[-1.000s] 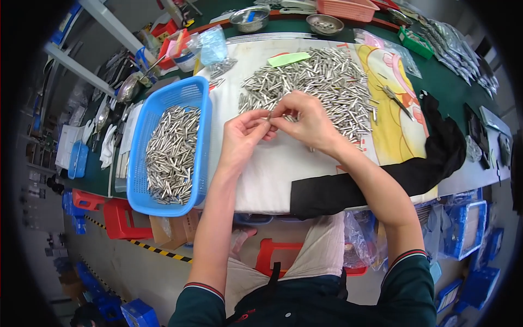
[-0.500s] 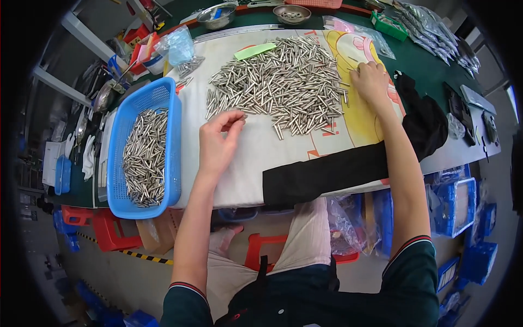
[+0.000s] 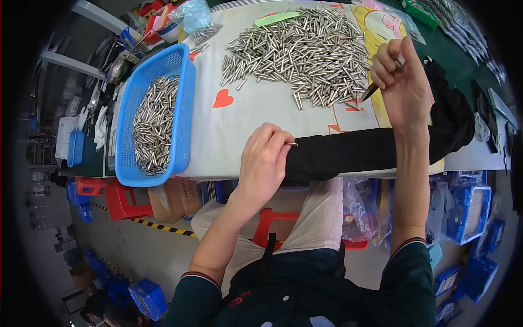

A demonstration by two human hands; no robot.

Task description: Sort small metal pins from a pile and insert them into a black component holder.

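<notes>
A workshop floor [image 3: 125, 256] and a red stool [image 3: 121, 203] lie left of the left grip and below it. Above the stool, a blue basket [image 3: 188, 90] stands on the bench, well apart from that grip and loaded with loose pins [image 3: 154, 128]. Between basket and grip runs a pale cloth [image 3: 210, 144], a red heart [image 3: 223, 99] printed on it.

The left hand [image 3: 261, 161] has thumb and fingers pinched together on one small pin [image 3: 295, 144], its end poking out to the right. A black sleeve [image 3: 348, 155] stretches rightward from just beside that pinch. Beyond the grip, farther up the cloth, spreads a pile [image 3: 305, 60] of pins, a green slip [image 3: 277, 19] at its top edge.

Right of the pile, the right hand [image 3: 406, 84] is raised, palm showing, fingers closed round a dark, pointed tool [image 3: 370, 91]; its other end is mostly hidden.

To do this well, I'd pinch the pin lightly near one end, keep it in from the bench's front edge, and point the tool away from the palm.
</notes>
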